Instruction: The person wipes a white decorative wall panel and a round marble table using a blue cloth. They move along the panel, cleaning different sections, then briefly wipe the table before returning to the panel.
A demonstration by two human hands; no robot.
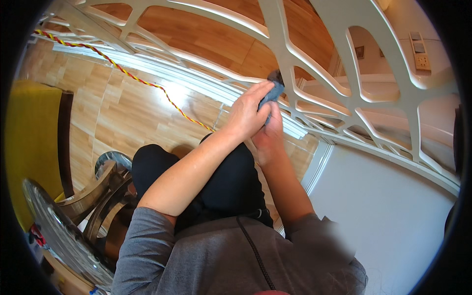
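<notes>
Both hands meet at a blue-grey cloth [273, 95], held against an edge of a white openwork lattice panel [282, 48]. My left hand [249, 108] lies over the cloth with its fingers stretched towards the panel. Below and to the right of it, my right hand [271, 127] grips the cloth's lower part. A small dark patch [274, 75] shows just past the cloth; what it is cannot be told. The lattice has curved cut-outs and stretches across the top and right of the view.
A twisted red and yellow cord [125, 72] runs above the wood-look tiled floor [129, 107]. At the left are a yellow upholstered seat [31, 147] and a glass-topped table [62, 236] with curved legs. A white wall [376, 217] stands at the right, with a switch plate [420, 55] beyond the lattice.
</notes>
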